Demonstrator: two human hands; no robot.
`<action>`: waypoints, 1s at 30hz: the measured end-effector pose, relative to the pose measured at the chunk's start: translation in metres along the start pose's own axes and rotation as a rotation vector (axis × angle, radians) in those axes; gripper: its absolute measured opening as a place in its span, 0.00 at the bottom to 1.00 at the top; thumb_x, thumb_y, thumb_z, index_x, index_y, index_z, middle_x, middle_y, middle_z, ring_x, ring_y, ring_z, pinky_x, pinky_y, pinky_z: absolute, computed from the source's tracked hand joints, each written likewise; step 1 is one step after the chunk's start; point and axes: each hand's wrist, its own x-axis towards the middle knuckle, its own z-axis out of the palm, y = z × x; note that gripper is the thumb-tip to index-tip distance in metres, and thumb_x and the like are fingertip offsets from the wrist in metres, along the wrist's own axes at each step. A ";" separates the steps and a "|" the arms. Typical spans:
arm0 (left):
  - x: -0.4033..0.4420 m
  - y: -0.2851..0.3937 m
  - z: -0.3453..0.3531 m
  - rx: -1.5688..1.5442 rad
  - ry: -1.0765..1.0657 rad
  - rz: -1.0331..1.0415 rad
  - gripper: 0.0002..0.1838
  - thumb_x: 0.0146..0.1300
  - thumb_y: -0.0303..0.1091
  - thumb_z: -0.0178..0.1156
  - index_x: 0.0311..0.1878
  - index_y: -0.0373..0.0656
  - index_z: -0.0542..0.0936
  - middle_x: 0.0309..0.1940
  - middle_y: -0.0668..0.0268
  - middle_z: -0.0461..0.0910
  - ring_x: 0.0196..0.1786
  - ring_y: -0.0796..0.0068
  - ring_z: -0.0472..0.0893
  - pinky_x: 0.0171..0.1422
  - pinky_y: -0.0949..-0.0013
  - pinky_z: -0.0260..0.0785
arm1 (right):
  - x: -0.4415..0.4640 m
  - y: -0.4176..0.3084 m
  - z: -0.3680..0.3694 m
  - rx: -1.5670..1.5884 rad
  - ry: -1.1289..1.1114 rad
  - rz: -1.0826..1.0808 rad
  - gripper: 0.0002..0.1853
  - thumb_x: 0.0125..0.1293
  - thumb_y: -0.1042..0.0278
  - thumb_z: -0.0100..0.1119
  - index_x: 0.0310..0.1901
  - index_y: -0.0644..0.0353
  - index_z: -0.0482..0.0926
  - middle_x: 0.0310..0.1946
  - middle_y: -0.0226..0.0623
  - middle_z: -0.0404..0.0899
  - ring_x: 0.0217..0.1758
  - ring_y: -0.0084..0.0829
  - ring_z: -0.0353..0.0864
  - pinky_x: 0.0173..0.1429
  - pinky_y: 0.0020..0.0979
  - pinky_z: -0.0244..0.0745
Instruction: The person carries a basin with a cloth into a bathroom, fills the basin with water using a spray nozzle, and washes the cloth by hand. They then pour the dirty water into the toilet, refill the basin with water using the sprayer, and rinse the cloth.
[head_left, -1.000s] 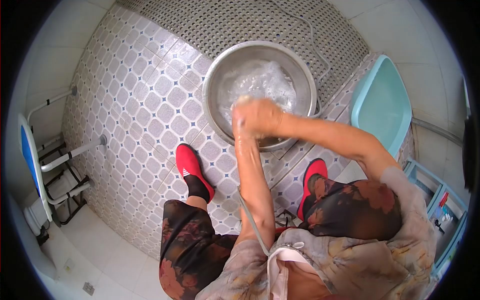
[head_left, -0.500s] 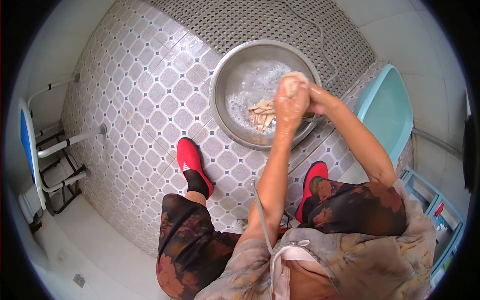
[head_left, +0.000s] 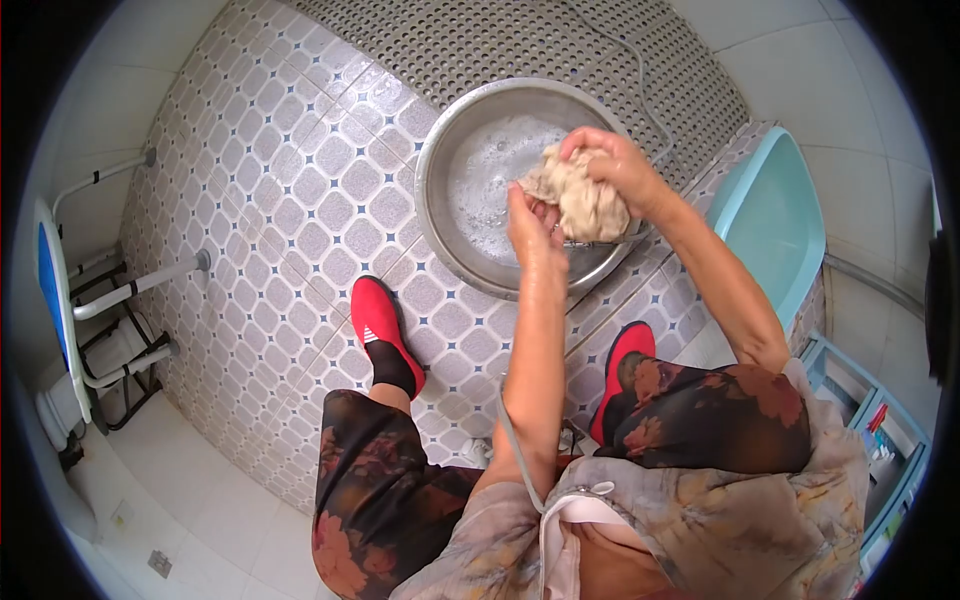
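Grey patterned floor tiles (head_left: 360,206) lay beside a round silver metal basin (head_left: 428,190). The left hand (head_left: 529,228) and right hand (head_left: 624,168) gripped a bunched cream cloth (head_left: 594,213), best kept over white suds (head_left: 484,205).

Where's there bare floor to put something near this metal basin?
Widest: the tiled floor between the basin and the blue seat at left. The perforated mat beyond is bare except for a cord. Crowded: right of the basin, beside the teal tub, with left hand, right hand and beige cloth over its right half.
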 end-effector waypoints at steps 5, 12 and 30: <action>0.019 0.009 -0.014 -0.277 -0.488 -0.375 0.31 0.63 0.62 0.46 0.47 0.40 0.77 0.41 0.58 0.79 0.40 0.58 0.81 0.44 0.58 0.75 | -0.036 0.001 0.078 -1.027 -0.182 -0.552 0.12 0.55 0.59 0.61 0.33 0.59 0.74 0.32 0.39 0.76 0.38 0.36 0.79 0.40 0.38 0.75; 0.041 -0.012 -0.016 -0.312 -0.411 -0.254 0.26 0.64 0.56 0.46 0.42 0.41 0.78 0.38 0.59 0.80 0.40 0.59 0.81 0.45 0.60 0.76 | 0.025 0.051 0.058 -1.335 0.149 -0.627 0.12 0.61 0.58 0.52 0.31 0.58 0.75 0.25 0.48 0.77 0.29 0.51 0.80 0.36 0.48 0.75; 0.026 0.014 -0.007 -0.437 -0.226 0.093 0.13 0.65 0.38 0.50 0.47 0.41 0.72 0.45 0.58 0.76 0.49 0.60 0.78 0.53 0.57 0.75 | 0.061 0.060 -0.015 -1.200 0.382 -0.261 0.17 0.64 0.55 0.48 0.34 0.63 0.74 0.32 0.54 0.79 0.36 0.57 0.78 0.44 0.49 0.74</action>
